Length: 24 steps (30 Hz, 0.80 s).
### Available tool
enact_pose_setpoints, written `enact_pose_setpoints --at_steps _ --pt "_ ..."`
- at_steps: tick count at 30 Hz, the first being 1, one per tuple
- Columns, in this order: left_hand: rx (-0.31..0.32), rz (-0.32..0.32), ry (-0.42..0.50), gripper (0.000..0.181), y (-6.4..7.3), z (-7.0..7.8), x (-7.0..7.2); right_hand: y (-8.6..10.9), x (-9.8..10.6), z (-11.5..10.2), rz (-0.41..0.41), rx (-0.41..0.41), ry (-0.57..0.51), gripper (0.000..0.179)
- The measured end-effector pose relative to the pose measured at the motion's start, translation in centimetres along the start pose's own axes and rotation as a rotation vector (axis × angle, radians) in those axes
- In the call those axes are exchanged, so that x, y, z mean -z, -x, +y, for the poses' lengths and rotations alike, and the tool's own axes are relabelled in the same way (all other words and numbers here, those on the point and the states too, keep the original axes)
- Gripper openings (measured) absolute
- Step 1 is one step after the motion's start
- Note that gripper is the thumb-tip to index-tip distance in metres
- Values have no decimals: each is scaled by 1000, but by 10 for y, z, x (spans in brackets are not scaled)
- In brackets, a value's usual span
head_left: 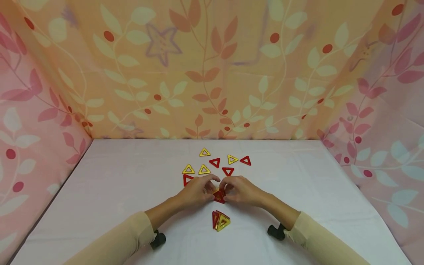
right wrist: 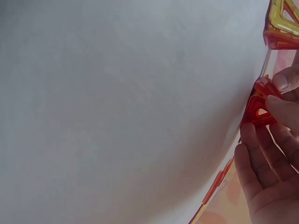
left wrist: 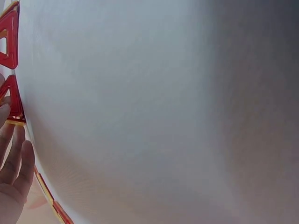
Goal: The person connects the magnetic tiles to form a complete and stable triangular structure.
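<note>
Between my two hands, at the middle of the table, stands a small cluster of red triangular magnetic tiles (head_left: pixel 219 196) with a bit of yellow at its base. My left hand (head_left: pixel 198 191) grips its left side, thumb in front and fingers behind. From the right, my right hand (head_left: pixel 243 191) pinches the same cluster, its thumb lying on a red tile (right wrist: pixel 256 106). The fingers hide part of the joined tiles. Nearer me sits a finished-looking pyramid of red and yellow tiles (head_left: pixel 221 221), apart from both hands.
Beyond my hands lie several loose triangles, among them a yellow triangle (head_left: pixel 204 152), a red triangle (head_left: pixel 246 160) and another red triangle (head_left: pixel 187 180) partly behind my left hand. A white cloth covers the table (head_left: pixel 109 184). Patterned curtains (head_left: pixel 205 73) enclose the back and sides.
</note>
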<state>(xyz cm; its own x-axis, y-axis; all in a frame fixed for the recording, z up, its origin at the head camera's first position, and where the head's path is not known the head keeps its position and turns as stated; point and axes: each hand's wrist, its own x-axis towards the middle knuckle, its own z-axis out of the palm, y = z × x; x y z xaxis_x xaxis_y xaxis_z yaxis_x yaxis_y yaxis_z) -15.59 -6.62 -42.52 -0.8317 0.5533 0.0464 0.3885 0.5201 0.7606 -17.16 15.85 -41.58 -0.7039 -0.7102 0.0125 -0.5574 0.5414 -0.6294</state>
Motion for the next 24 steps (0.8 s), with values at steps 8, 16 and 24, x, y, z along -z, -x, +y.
enact_pose_setpoints --at_steps 8,16,24 --pt "6 -19 20 42 4 2 -2 5 0 -4 -23 -1 0 26" --pt "-33 -23 19 39 9 1 -3 9 -3 -4 -33 35 -16 26" --pt "-35 -37 42 39 13 0 -3 11 -3 -5 -42 60 -22 27"
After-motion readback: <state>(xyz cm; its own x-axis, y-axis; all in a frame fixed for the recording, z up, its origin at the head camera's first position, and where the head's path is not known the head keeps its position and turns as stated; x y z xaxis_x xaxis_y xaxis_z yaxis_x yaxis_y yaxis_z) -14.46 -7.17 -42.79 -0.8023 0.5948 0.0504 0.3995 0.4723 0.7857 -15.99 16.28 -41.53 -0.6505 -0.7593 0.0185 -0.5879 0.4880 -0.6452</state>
